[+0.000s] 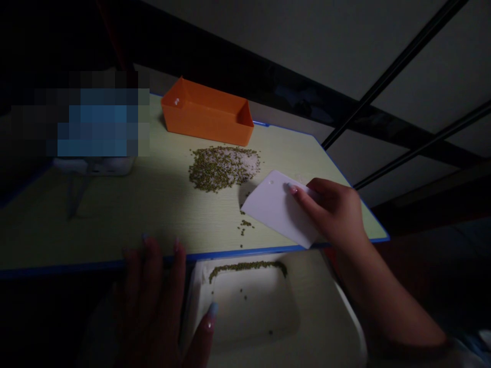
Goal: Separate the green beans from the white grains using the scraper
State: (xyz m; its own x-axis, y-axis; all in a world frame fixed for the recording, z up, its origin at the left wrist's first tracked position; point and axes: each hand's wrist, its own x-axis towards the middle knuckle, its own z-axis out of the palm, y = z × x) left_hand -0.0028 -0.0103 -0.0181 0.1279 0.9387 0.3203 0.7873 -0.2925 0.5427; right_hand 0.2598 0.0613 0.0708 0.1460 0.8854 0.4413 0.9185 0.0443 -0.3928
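Note:
My right hand grips a white flat scraper, thumb on its upper face, over the right part of the table by the front edge. Left of the scraper's tip lie a few loose green beans. Farther back is a pile of green beans mixed with white grains. My left hand is empty, its fingers spread, at the table's front edge beside a white tray. Inside the tray, green beans line the far side, and a few lie scattered on its bottom.
Behind the pile stands an orange open box on the pale table with blue edging. At the left a white object rests on the table, partly covered by a blurred patch. Dark-striped panels rise behind.

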